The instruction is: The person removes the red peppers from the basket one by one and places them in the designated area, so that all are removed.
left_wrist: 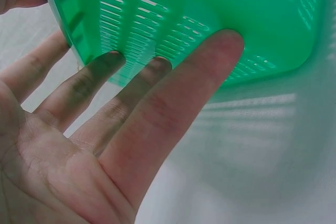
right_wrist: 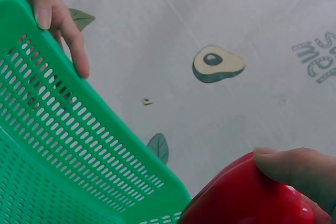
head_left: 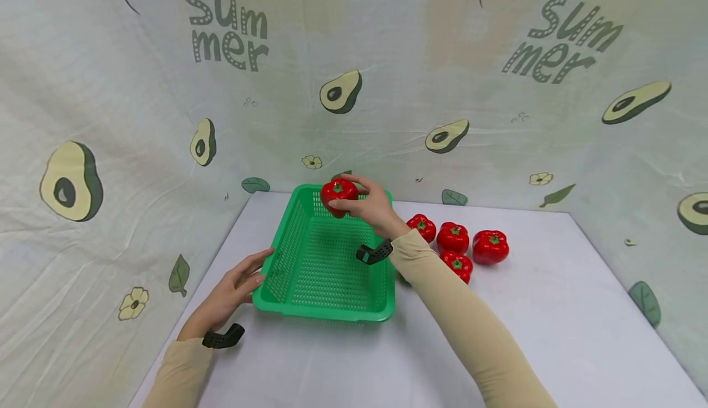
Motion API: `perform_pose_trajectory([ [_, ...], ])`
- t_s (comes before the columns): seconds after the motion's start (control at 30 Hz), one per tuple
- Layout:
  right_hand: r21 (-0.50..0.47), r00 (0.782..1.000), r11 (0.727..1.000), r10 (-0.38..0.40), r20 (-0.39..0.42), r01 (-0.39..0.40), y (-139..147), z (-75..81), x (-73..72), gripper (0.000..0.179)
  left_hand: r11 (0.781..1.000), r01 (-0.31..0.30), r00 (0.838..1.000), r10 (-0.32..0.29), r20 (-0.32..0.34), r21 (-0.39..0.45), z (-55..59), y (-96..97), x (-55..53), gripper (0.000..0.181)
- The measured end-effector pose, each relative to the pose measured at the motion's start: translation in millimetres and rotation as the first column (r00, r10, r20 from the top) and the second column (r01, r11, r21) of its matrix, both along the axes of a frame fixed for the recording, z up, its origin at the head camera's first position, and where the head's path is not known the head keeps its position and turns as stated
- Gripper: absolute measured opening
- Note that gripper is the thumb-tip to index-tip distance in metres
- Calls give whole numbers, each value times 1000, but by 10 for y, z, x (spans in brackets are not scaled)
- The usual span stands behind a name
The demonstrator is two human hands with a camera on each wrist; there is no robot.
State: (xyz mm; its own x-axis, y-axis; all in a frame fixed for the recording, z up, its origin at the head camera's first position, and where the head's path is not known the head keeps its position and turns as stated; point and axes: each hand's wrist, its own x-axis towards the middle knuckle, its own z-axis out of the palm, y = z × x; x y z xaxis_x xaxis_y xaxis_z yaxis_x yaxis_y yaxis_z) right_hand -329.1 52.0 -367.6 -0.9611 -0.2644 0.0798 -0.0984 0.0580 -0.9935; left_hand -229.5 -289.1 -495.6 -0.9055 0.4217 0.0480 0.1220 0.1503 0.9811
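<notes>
My right hand (head_left: 375, 206) holds a glossy red bell pepper (head_left: 338, 196) with a green stem over the far end of a green plastic basket (head_left: 326, 317). In the right wrist view, the thumb lies against the red pepper (right_wrist: 247, 195), close to the basket rim. My left hand (head_left: 235, 288) rests at the basket's left side. Its fingers (left_wrist: 173, 111) are extended, with the tips against the slotted outer wall in the left wrist view. No peppers show on the perforated basket floor in the head view.
Several red bell peppers (head_left: 490, 247) sit on the white table (head_left: 581, 309) right of the basket, some partly behind the right forearm. A cloth backdrop (head_left: 387, 45) printed with avocados rises behind and along the sides. Black bands (head_left: 224, 337) are on both wrists.
</notes>
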Motion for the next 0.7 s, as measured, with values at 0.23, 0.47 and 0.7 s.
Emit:
perform_pose_trajectory([
  [0.23,20,999,1000,18,-27,-17,79,34,75,63,1000,5,1000,-5,-16,9,-50,-20,37,54],
  [0.47,36,1000,999,12,-14,-11,181,133,161,62,1000,-2,1000,2,4,12,-38,11,29,54],
  [0.7,84,999,996,-10,-49,14,320,240,254,64,1000,3,1000,-3,7,13,4,15,16,54],
])
